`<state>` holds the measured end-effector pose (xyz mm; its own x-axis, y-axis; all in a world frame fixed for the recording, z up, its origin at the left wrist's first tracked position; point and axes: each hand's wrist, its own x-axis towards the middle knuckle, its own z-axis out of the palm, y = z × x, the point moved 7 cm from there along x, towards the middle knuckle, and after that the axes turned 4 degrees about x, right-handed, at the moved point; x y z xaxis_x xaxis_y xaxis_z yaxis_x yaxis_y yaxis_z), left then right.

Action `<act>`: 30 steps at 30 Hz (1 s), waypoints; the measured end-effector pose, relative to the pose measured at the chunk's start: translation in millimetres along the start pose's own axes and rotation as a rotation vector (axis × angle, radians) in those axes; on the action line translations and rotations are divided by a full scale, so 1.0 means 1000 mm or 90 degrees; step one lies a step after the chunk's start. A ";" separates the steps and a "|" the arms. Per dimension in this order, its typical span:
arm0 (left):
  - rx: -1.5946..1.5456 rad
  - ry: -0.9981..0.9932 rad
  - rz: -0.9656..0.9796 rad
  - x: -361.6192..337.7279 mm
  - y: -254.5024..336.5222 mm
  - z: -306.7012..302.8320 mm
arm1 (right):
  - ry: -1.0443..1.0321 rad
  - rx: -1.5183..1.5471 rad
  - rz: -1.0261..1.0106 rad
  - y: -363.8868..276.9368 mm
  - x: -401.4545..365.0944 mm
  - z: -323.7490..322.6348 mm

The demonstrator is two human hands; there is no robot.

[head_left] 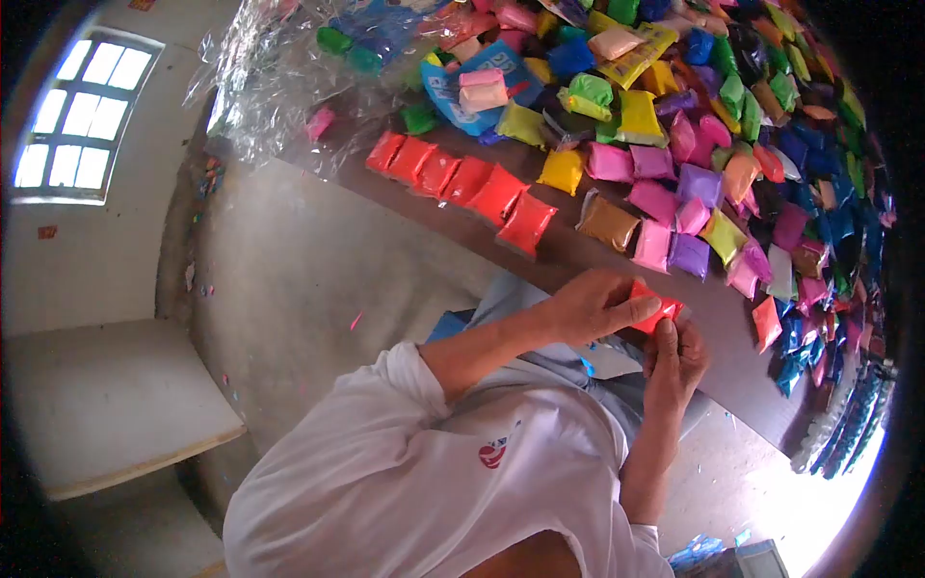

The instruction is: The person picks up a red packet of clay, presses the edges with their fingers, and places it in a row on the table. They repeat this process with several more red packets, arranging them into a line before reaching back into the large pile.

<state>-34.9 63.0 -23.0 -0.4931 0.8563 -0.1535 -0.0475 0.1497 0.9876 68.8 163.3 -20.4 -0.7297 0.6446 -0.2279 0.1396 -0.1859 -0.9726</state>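
Note:
Between my two hands is a small red packet [657, 310], held just over the table's near edge. My left hand [599, 306] pinches it from the left, thumb lying across its face. From the right, the thumb and fingers of my right hand [678, 354] grip its lower edge. Several similar red packets [470, 180] lie in a touching row along the table edge, left of my hands. Just beyond my hands are a brown packet [608, 222], a yellow packet [562, 171] and a purple packet [689, 254].
A large heap of multicoloured packets [665, 106] covers the far and right side of the dark table [694, 294]. Clear plastic wrap [275, 87] bunches at the table's left end. A blue printed wrapper [472, 91] lies among packets. Bare floor [299, 260] shows at left.

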 end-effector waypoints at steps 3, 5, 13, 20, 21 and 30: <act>-0.103 -0.022 0.045 0.000 0.012 0.004 | 0.023 0.001 -0.003 0.005 0.000 -0.001; -0.030 -0.036 0.034 -0.001 0.015 0.001 | 0.019 -0.017 -0.007 0.006 0.001 -0.001; 0.141 0.016 0.036 -0.001 0.004 -0.002 | -0.078 -0.015 0.088 0.000 0.003 -0.001; -0.001 0.039 -0.028 0.003 0.003 -0.001 | -0.163 0.202 0.181 0.011 0.006 -0.006; -0.005 0.027 -0.028 0.002 0.002 -0.001 | -0.199 0.246 0.177 0.012 0.006 -0.004; -0.074 -0.072 -0.088 0.002 -0.002 0.000 | -0.062 -0.305 -0.412 -0.032 -0.004 0.008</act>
<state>-36.3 64.2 -25.4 -0.3746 0.8828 -0.2836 -0.2111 0.2166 0.9532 61.8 161.1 11.6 -0.8164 0.4438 0.3696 -0.0749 0.5533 -0.8296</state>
